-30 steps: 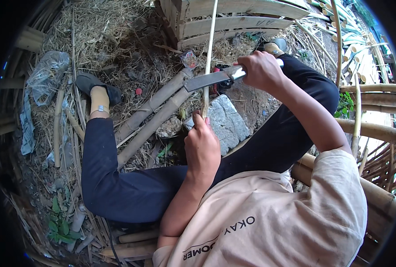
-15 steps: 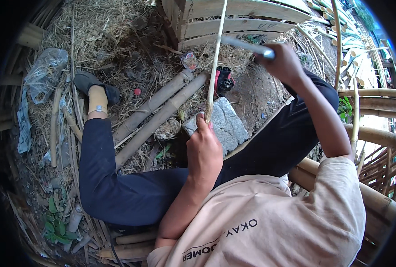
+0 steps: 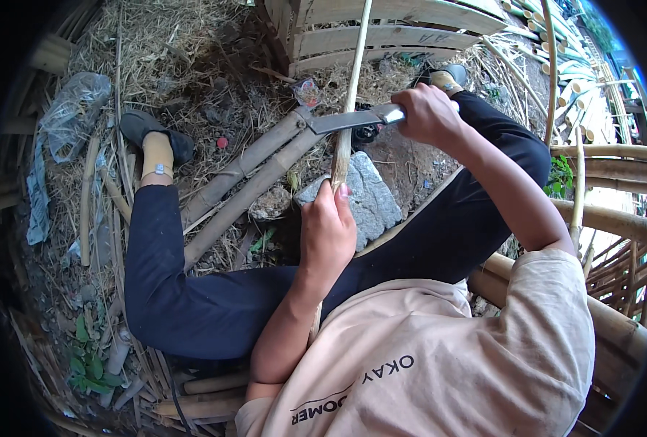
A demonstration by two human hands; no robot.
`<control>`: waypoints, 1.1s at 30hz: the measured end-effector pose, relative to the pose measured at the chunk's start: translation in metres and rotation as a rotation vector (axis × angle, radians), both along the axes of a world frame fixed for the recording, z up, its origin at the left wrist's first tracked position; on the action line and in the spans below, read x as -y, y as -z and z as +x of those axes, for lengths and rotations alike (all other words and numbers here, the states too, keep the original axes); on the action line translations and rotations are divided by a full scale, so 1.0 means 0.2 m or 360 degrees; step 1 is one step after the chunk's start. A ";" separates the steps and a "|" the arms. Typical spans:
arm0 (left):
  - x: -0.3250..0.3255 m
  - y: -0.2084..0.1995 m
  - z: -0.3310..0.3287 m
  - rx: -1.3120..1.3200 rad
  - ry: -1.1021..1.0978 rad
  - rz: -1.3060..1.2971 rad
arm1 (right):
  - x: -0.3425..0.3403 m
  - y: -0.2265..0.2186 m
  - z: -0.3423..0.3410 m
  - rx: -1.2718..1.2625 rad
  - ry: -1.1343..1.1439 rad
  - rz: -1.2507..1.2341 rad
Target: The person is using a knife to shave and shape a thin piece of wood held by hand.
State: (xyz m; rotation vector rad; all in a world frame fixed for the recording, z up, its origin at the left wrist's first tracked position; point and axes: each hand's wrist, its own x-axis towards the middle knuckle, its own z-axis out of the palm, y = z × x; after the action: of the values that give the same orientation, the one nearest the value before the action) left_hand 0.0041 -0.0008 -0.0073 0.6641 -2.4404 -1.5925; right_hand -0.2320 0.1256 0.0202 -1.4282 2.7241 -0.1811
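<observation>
My left hand [image 3: 328,229] is closed around the lower part of a long, pale bamboo stick [image 3: 358,65], thumb lying along it. The stick points away from me, up past the top edge of the view. Gripped by its handle in my right hand [image 3: 429,116] is a large knife [image 3: 345,121]. Its broad metal blade points left and crosses in front of the stick, a little beyond my left hand. Whether the edge touches the stick, I cannot tell. Behind the stick and my left hand lies a grey stone block [image 3: 371,200].
Two bamboo poles [image 3: 254,197] lie on straw-covered ground left of the stone. A slatted wooden crate [image 3: 389,40] stands at the far side. Clear plastic bag [image 3: 76,113] lies far left. Cut bamboo [image 3: 567,95] is piled at the far right, and bamboo rails [image 3: 607,222] run beside me.
The knife has come down and toward me, from beside the stick to across it. My right hand moved left and nearer. My left hand still holds the stick and has shifted only slightly.
</observation>
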 end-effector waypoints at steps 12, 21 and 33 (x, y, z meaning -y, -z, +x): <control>0.08 0.07 0.03 -0.0032 0.0023 0.1385 | -0.07 -0.33 -0.50 0.0046 0.0640 0.0090; 0.12 -0.02 0.00 0.0160 0.0112 0.1907 | 0.03 -0.12 0.06 0.0267 0.0061 0.0064; 0.05 -0.07 0.02 0.0247 0.0100 0.1717 | -0.14 -0.04 -0.58 -0.0439 0.0769 0.0025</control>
State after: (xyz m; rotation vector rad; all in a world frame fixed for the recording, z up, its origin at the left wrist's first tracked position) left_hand 0.0072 -0.0100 0.0073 0.8316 -1.4883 -2.9315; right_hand -0.3480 0.1526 0.0275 -0.8159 3.2442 0.0215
